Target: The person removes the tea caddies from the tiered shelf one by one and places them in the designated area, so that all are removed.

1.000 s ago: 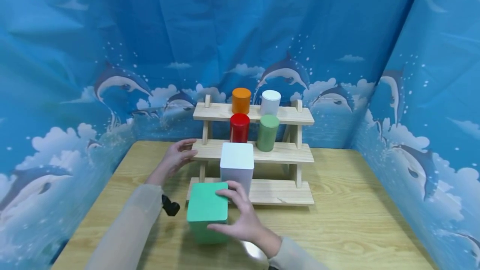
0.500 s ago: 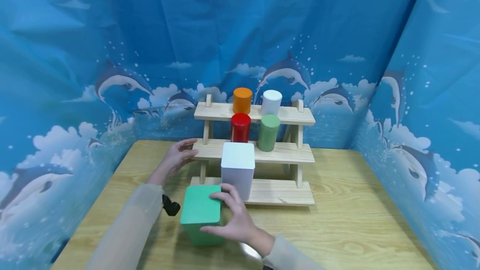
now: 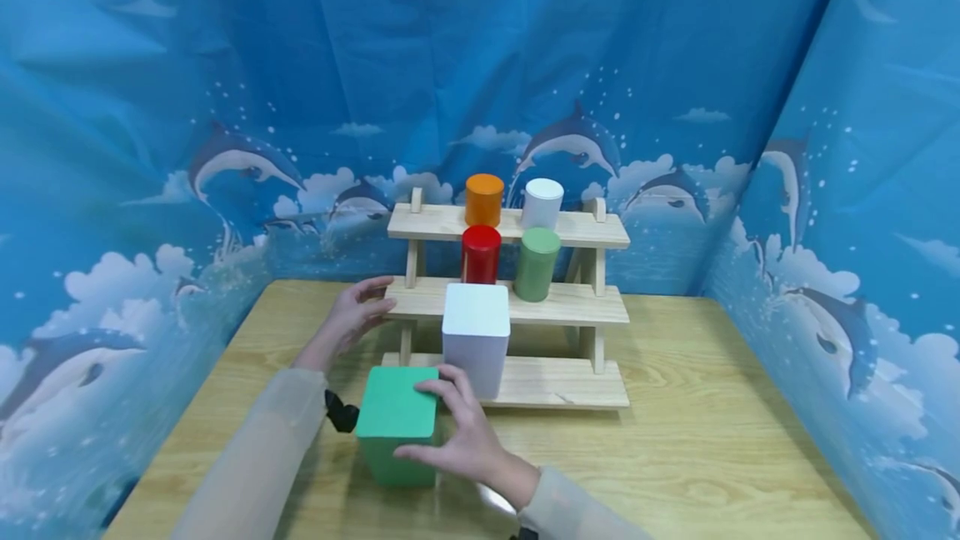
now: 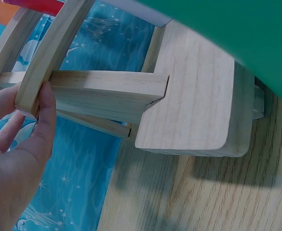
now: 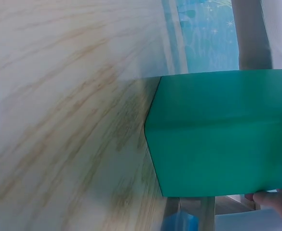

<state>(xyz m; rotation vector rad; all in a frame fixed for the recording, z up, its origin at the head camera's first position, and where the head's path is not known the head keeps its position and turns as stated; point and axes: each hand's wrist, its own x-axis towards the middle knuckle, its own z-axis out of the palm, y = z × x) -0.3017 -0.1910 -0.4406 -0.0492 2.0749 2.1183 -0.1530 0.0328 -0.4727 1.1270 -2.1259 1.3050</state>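
A green square box [image 3: 397, 407] stands on the wooden table in front of the rack's lower left end. My right hand [image 3: 468, 440] holds it by its right side, thumb in front and fingers behind; in the right wrist view the green box [image 5: 218, 134] covers much of the hand. With my left hand [image 3: 348, 315] I grip the left end of the middle shelf of a three-tier wooden rack [image 3: 577, 302]. Thumb and fingers pinch that shelf end [image 4: 39, 82] in the left wrist view. A tall white box [image 3: 476, 340] stands on the rack's bottom shelf.
Orange [image 3: 483, 202] and white [image 3: 542, 205] cylinders stand on the top shelf. Red [image 3: 481, 255] and green [image 3: 537, 265] cylinders are on the middle one. Blue dolphin-print curtains [image 3: 465, 48] enclose the table [image 3: 697, 432] at the back and sides.
My right hand has moved the green box a little to the left, away from the front of the white box. The left hand has stayed on the shelf end.
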